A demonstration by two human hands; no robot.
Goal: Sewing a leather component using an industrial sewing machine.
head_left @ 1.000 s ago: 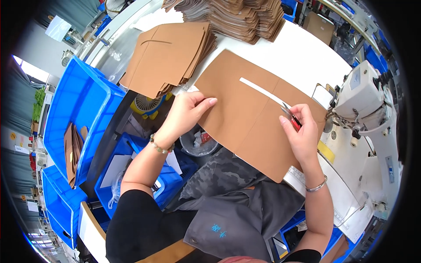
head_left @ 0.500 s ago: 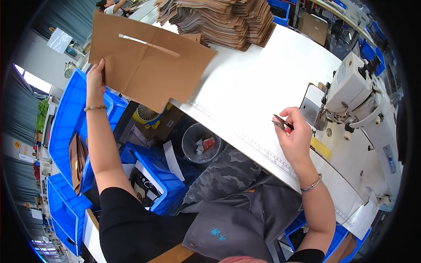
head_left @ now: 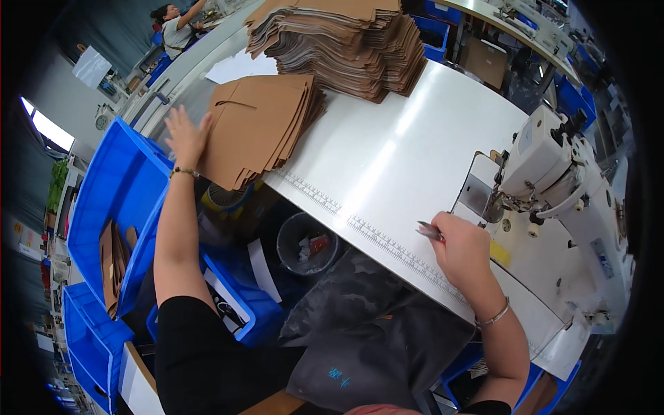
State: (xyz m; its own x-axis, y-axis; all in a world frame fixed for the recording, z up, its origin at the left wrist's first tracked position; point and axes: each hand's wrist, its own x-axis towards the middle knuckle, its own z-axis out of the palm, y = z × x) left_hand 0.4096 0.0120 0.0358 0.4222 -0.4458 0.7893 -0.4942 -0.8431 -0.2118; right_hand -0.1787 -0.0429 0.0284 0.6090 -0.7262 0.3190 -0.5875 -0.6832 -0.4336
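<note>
My left hand [head_left: 187, 137] is open, its fingers spread at the left edge of a short stack of brown fabric or leather panels [head_left: 259, 124]. The top panel has a narrow slit near its far side. These panels lie on the white table's left end, their near corner jutting past its edge. My right hand [head_left: 462, 250] is closed around small thread snips [head_left: 430, 232], blades pointing left, above the table's near edge. Right of that hand stands a white sewing machine [head_left: 546, 155] with a metal plate [head_left: 476, 195] at its needle area.
A tall, wavy pile of brown panels [head_left: 346, 52] rises at the table's far side. Blue bins [head_left: 114, 187] stand to the left, one holding brown pieces. Below the edge are a waste bin [head_left: 308, 243] and a fan [head_left: 225, 197]. Another person [head_left: 176, 31] works far left.
The brown panel my left hand held up now lies on the short stack, and that hand has let go. My right hand, still with the snips, has moved slightly down.
</note>
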